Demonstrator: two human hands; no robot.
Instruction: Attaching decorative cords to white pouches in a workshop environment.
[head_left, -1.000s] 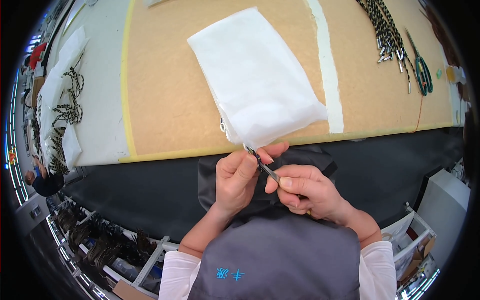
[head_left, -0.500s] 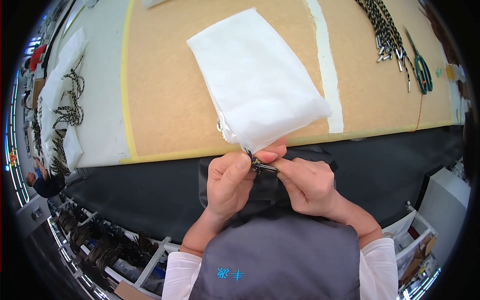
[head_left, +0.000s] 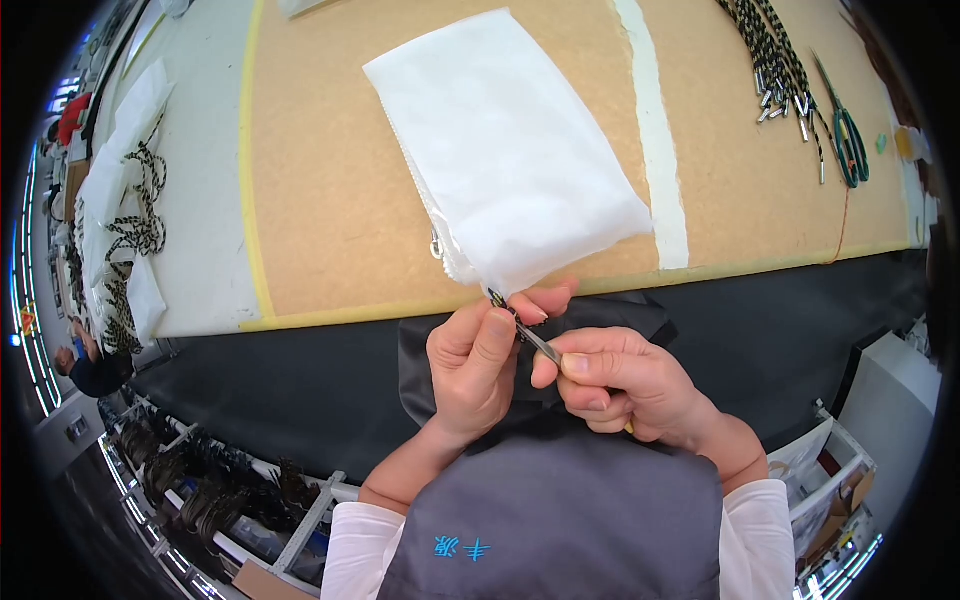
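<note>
A white fabric bag (head_left: 510, 150) lies on the table, its near corner reaching the table edge by my hands. Just below that corner, my left hand (head_left: 472, 365) pinches a short dark cord with light flecks (head_left: 497, 298). From the right, my right hand (head_left: 625, 380) grips a slim, tweezer-like metal tool (head_left: 540, 345). Its tip meets the cord at my left fingers, which partly hide the contact. A small yellow bit shows under my right hand; whether it belongs to the tool is unclear.
At the far right lie a bundle of black-and-tan cords with metal tips (head_left: 770, 75) and dark-green-handled scissors (head_left: 850, 145). More cords (head_left: 145, 235) rest on white bags at the left. A person (head_left: 95, 365) is in the left background, beyond racks of cords (head_left: 190, 500).
My right hand has drawn back slightly down and right, uncovering more of the metal tool, which now slants. The bag has shifted a little left and my left hand a little right.
</note>
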